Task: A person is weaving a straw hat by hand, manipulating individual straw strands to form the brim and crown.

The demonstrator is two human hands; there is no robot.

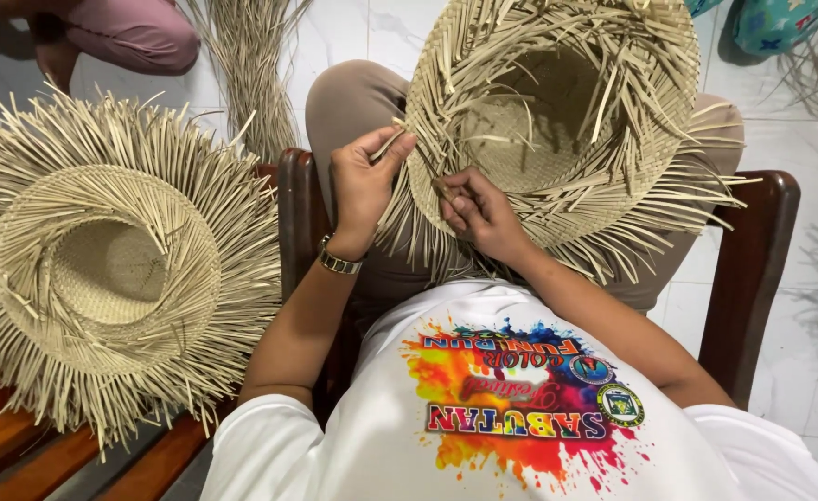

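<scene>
Nearest, below both hands, a white shirt point(483, 417) bears a multicoloured splash print with two round badges. Left hand point(361, 186), a watch point(338, 263) at its wrist, pinches a straw strand point(389, 144) between thumb and fingers at the hat's rim. Right hand point(479, 211) is curled, fingertips closed on loose strands at the brim. The unfinished straw hat point(557, 121) rests on the lap, crown hollow upward. Left of the left hand, a second hat point(103, 269) lies on a wooden bench point(19, 445), hollow empty.
</scene>
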